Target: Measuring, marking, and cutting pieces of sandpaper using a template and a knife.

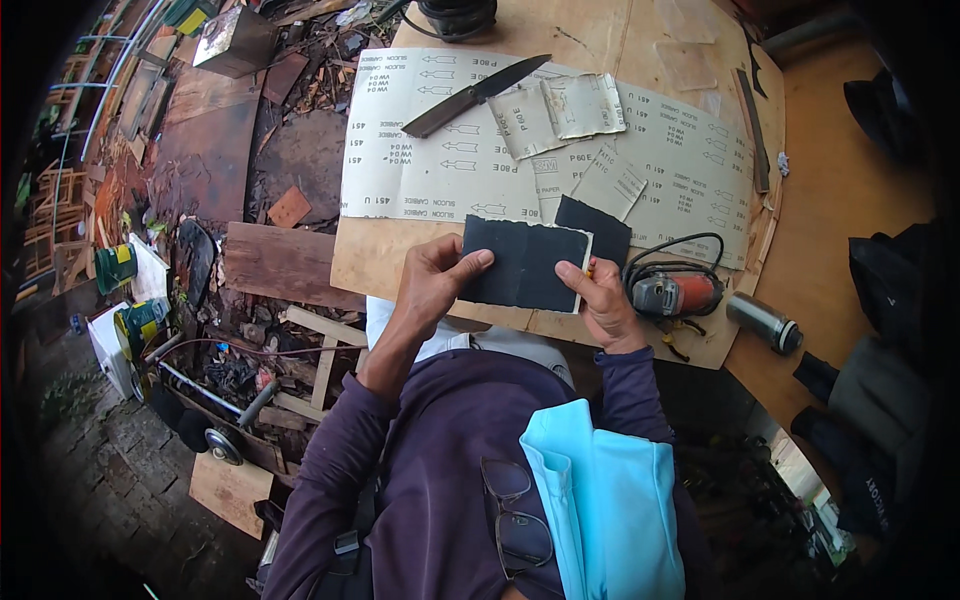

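A black rectangular piece of sandpaper (pixel 522 265) is held up in front of me by both hands. My left hand (pixel 432 280) pinches its left end, thumb on the dark grit face. At its right end my right hand (pixel 608 300) grips it the same way, thumb on top. Something small and orange shows by the right fingers, too little of it to name. Behind it, a second dark sandpaper piece (pixel 600 228) lies on the table. Beyond are large pale printed sandpaper sheets (pixel 400 160), grit side down, with a knife (pixel 470 98) and smaller folded pieces (pixel 585 105) on top.
A red and grey angle grinder (pixel 680 294) with a coiled cord rests right of my right hand on the plywood table (pixel 400 250). A metal flask (pixel 763 322) lies further right. Scrap wood and debris cover the ground at left. Dark clothing (pixel 890 300) sits at far right.
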The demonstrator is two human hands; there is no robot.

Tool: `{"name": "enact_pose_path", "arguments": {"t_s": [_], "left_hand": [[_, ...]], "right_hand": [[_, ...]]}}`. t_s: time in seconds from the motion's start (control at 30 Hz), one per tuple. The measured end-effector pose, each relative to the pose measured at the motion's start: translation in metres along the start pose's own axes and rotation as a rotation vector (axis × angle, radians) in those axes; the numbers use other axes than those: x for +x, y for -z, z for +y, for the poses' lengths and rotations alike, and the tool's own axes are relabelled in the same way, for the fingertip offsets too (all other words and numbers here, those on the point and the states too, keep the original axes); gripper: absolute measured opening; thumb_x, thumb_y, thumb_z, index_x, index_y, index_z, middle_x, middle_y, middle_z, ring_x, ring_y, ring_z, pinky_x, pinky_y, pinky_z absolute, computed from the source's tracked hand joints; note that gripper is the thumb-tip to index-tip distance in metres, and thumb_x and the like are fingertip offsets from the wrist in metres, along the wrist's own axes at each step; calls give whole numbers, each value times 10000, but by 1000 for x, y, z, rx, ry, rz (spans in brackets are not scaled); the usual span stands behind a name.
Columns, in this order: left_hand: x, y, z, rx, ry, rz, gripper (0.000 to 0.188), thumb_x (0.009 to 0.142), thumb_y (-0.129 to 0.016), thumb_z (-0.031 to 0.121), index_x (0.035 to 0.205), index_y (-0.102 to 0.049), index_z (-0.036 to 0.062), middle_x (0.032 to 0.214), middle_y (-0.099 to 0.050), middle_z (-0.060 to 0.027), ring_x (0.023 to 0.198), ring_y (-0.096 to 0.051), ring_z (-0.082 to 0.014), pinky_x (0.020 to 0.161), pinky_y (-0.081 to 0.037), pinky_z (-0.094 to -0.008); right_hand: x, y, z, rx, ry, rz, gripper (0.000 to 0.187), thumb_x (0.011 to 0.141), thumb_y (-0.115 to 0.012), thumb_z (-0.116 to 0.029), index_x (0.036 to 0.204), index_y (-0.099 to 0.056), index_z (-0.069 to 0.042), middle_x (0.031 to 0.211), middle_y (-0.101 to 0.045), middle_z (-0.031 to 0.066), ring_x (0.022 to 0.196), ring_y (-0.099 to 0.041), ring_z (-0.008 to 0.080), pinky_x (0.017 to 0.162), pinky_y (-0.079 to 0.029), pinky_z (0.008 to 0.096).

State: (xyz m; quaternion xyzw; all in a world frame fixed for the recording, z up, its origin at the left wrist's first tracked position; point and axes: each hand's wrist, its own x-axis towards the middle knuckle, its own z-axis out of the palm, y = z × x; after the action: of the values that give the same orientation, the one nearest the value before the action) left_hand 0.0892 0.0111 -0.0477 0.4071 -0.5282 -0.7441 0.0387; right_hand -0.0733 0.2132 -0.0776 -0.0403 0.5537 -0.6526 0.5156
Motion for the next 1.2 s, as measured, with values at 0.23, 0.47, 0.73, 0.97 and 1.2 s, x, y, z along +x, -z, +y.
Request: {"name": "enact_pose_path", "arguments": {"t_s": [0.23,0.47,0.73,0.97,1.2], "left_hand": [[6,8,-12,25,90,51,183,945,-811,177,889,-727,25,755,-683,20,633,-541,-40,578,-424,-227],[5,14,-13,50,97,24,148,975,-780,176,937,-713,51,814,-690,28,728,-610,-48,661,-502,-228],[2,17,-11,20,70,-38,132,992,-755,158,935,-714,47,804,-687,28,717,-609,-50,666,-509,-231],[-3,16,-7,-32,86,-36,144,998,-751,168,921,-703,55,792,-672,37,707,-594,-46,660,-493,-224],[14,1,-13,-21,70,92,212,972,-795,230,867,-670,95,761,-621,63,689,-523,-31,641,-419,-208]], "right_hand": [[-4,2,-8,-1,-33,-20,173,992,-729,-112,1114,-747,10,1027,-726,-3,913,-627,54,862,-501,250],[-5,2,-4,44,-19,-15,175,968,-752,-86,1113,-749,12,1039,-728,-2,924,-627,56,880,-496,251],[-6,0,-1,42,10,24,131,955,-765,-78,1061,-753,-2,1006,-723,-13,892,-618,50,855,-498,257],[-4,0,2,-76,37,45,94,944,-776,-70,1016,-764,-10,956,-720,-19,863,-610,39,819,-492,237],[-6,-3,8,-69,-7,55,117,938,-786,-77,1025,-765,-2,959,-723,-19,860,-607,35,817,-494,235]]}}
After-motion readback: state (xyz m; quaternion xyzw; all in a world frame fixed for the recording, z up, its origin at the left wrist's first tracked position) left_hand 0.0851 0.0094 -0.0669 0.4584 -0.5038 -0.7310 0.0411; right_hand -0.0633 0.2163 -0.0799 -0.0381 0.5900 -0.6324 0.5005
